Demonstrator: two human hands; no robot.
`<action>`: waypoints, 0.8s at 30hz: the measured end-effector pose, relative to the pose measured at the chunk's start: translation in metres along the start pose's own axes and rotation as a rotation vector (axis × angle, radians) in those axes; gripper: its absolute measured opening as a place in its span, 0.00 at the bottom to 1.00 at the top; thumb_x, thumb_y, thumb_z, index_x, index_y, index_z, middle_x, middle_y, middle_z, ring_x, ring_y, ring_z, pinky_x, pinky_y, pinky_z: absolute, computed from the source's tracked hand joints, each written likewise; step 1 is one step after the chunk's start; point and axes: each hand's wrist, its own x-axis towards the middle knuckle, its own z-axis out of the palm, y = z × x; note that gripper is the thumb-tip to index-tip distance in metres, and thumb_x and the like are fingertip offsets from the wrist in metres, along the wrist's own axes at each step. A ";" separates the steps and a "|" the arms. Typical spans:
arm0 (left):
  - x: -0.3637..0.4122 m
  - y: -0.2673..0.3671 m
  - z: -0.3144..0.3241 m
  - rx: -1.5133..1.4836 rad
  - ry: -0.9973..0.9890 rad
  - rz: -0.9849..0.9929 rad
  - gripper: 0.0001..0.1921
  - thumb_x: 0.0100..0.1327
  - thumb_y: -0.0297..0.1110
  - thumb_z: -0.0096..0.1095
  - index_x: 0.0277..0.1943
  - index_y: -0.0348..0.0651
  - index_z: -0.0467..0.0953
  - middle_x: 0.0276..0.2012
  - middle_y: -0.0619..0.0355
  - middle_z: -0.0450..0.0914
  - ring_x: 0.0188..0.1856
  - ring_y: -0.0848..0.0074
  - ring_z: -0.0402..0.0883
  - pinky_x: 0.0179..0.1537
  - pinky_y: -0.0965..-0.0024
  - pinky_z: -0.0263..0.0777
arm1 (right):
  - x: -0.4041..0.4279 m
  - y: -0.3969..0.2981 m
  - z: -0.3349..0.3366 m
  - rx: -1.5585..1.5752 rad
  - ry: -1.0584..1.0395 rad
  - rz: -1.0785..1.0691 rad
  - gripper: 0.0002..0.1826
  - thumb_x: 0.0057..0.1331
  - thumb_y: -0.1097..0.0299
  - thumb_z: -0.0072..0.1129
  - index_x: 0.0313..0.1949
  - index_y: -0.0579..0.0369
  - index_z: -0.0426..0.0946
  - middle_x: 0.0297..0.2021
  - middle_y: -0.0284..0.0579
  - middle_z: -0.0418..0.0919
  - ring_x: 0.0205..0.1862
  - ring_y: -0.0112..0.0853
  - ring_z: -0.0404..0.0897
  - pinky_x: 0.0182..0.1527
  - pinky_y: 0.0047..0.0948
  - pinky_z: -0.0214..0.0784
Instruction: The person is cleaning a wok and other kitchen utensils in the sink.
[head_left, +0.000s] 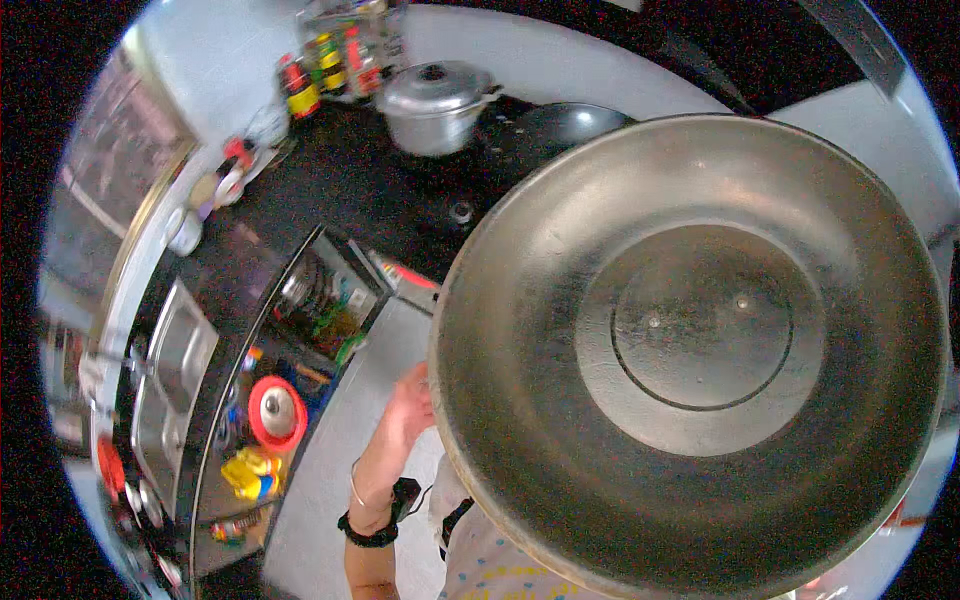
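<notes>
A large round metal pan (697, 510), its inner side facing the camera, fills the right half of the view, held up close. My left hand (412, 399) is at its left rim; the fingers pass behind the rim and are hidden, and that wrist wears a bracelet and a black band. My right hand is hidden behind the pan; only a small patch of skin shows at the bottom right edge. Beyond the pan, a lidded metal pot (433, 116) stands on the black counter (360, 180), with a dark domed lid or pan (574, 124) beside it.
Bottles (300, 88) and jars stand behind the pot. At the left is a metal sink (174, 390). Below the counter, shelves hold a red-rimmed bowl (277, 414) and yellow packets (252, 474). Small containers (184, 231) line the window ledge.
</notes>
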 end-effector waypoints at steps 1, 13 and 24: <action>0.002 -0.002 0.003 -0.008 0.053 0.003 0.33 0.61 0.58 0.26 0.58 0.37 0.54 0.53 0.55 0.63 0.52 0.72 0.64 0.53 0.68 0.55 | 0.020 0.002 -0.006 0.005 -0.039 0.008 0.11 0.62 0.67 0.41 0.40 0.56 0.69 0.33 0.36 0.72 0.34 0.25 0.69 0.38 0.20 0.61; -0.028 -0.046 -0.036 -0.542 0.498 0.033 0.30 0.61 0.54 0.32 0.57 0.37 0.55 0.54 0.56 0.62 0.54 0.70 0.63 0.54 0.68 0.55 | 0.159 0.026 0.101 0.124 -0.462 0.126 0.11 0.62 0.67 0.41 0.40 0.56 0.69 0.34 0.36 0.72 0.34 0.26 0.69 0.38 0.20 0.62; -0.144 -0.077 -0.152 -0.662 0.814 -0.033 0.14 0.55 0.37 0.47 0.39 0.36 0.68 0.32 0.56 0.73 0.32 0.78 0.73 0.32 0.73 0.68 | 0.161 0.020 0.285 0.223 -0.713 0.214 0.11 0.62 0.67 0.40 0.41 0.56 0.69 0.34 0.36 0.72 0.34 0.26 0.69 0.39 0.21 0.62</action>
